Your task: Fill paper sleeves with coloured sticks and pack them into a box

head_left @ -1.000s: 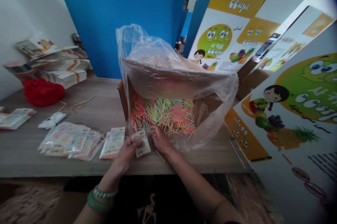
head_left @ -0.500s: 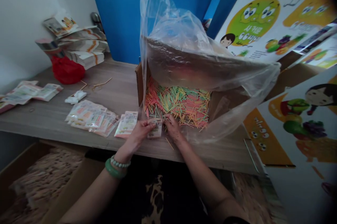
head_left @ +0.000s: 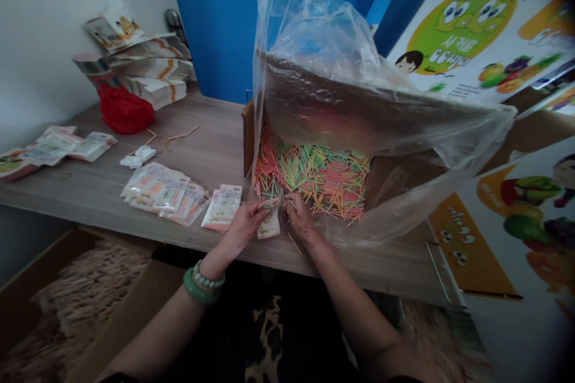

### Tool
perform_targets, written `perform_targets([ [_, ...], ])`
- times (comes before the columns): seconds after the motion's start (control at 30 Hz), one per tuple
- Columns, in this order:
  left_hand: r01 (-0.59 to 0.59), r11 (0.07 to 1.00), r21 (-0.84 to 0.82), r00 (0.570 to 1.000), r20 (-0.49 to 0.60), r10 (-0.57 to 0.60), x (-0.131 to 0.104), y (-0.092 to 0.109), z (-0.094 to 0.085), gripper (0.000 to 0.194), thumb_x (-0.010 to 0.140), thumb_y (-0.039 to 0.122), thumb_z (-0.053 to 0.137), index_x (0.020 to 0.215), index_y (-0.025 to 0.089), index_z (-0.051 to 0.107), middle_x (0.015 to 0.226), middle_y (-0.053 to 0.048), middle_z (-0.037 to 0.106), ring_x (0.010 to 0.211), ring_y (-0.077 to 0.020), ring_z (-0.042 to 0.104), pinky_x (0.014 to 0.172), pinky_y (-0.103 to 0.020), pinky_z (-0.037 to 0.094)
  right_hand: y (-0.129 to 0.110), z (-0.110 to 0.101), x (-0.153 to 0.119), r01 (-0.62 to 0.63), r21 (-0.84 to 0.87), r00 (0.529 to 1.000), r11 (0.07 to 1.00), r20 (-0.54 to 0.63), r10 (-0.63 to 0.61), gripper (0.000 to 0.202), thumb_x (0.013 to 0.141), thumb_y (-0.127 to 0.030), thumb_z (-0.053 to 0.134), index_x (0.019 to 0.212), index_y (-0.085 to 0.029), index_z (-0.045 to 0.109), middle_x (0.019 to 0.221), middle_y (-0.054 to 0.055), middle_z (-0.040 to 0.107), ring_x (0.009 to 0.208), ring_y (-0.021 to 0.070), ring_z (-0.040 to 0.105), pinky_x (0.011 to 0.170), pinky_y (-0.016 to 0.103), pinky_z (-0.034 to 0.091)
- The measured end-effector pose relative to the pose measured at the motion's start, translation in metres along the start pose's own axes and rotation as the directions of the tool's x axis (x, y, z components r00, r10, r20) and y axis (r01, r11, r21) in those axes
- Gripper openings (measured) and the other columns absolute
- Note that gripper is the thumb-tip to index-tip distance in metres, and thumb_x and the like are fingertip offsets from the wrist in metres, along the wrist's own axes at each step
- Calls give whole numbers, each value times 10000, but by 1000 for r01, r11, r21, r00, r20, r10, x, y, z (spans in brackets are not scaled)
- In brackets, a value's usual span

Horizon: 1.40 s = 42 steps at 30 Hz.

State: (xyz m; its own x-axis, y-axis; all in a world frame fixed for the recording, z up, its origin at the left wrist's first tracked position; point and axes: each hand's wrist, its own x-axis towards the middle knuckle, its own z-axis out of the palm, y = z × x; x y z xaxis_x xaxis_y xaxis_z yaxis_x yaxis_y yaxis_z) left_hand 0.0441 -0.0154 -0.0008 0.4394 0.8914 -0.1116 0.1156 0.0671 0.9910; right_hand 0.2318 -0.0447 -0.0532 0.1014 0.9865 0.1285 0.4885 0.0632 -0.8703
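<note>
My left hand (head_left: 246, 222) pinches the top of a small printed packet (head_left: 269, 226) near the table's front edge. Beside the packet's right edge, my right hand (head_left: 300, 218) has its fingers curled together; what they hold is too small to make out. Just beyond both hands, many thin pink, green and yellow sticks (head_left: 314, 176) lie in a cardboard box (head_left: 248, 137) lined with a clear plastic bag (head_left: 323, 95). One loose stick (head_left: 294, 244) rests on the table below my right hand. Left of my left hand are a few packets (head_left: 223, 207) and an overlapping row of filled packets (head_left: 164, 191).
On the table (head_left: 211, 125) are a red bag (head_left: 124, 110), crumpled white tissue (head_left: 138, 157), stacked printed packs (head_left: 157, 83) and more packets (head_left: 58, 146) at far left. Printed cartons (head_left: 467, 29) stand at right. An open box of wrapped items (head_left: 94, 287) sits below left.
The view has shifted, so the scene sits further right. The packet in my left hand is now tilted and bent near its top. My right hand stays close beside it, fingers curled.
</note>
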Motion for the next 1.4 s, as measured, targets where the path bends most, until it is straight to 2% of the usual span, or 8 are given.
perform_targets([
  [0.1,41,999,2,998,-51,-41,-3,-1,-2,232,728,411,744,756,182,728,664,4,629,646,-154,527,601,-259,429,-1,-3,3,4,58,999,998,32,-6,138,888,-321,449,928,-251,561,828,14,633,801,205,605,784,354,472],
  [0.17,68,998,14,996,-67,-67,-5,1,-4,238,706,417,752,719,183,711,637,7,603,620,-147,493,566,-252,396,-11,-9,7,-22,157,998,987,-47,29,111,891,-334,452,853,-253,518,730,-8,592,717,193,591,752,355,476],
  [0.3,23,994,109,995,-100,-12,-8,4,-5,271,712,416,735,608,190,627,592,13,527,621,-144,451,546,-247,344,-61,-24,9,106,445,970,889,-244,7,140,953,-394,481,903,-266,460,701,-40,567,710,174,623,786,362,515],
  [0.5,9,995,96,1000,-10,-8,-7,7,2,299,708,423,724,597,187,579,586,33,474,596,-124,416,554,-252,330,-124,-11,8,281,592,949,755,-290,-126,138,998,-399,479,931,-287,437,714,-47,595,768,172,677,866,405,552],
  [0.67,31,998,51,997,64,-34,-11,15,0,318,690,418,735,570,173,571,568,39,452,577,-110,397,547,-249,317,-113,8,9,293,579,948,761,-277,-154,145,979,-397,511,911,-274,477,711,-44,613,761,175,684,914,441,555],
  [0.9,84,993,-78,995,65,-79,-14,17,3,311,684,449,749,626,176,611,571,42,472,552,-97,393,520,-246,325,-100,1,-2,173,557,983,812,-154,-103,151,995,-381,463,895,-270,483,775,3,702,960,206,706,1002,458,511],
  [1.1,142,967,-212,987,104,-123,-15,14,5,307,653,438,786,751,160,700,665,11,608,624,-121,522,586,-253,427,-96,-2,-6,231,589,964,774,-245,-102,162,1000,-395,505,905,-267,536,875,16,751,960,206,701,961,431,513],
  [1.4,114,980,-162,992,79,-102,-16,8,2,278,677,420,748,663,166,637,615,23,565,589,-116,506,559,-246,417,-105,0,-10,293,617,949,731,-282,-142,134,1002,-364,551,913,-269,584,816,-15,731,932,198,707,959,424,515],
])
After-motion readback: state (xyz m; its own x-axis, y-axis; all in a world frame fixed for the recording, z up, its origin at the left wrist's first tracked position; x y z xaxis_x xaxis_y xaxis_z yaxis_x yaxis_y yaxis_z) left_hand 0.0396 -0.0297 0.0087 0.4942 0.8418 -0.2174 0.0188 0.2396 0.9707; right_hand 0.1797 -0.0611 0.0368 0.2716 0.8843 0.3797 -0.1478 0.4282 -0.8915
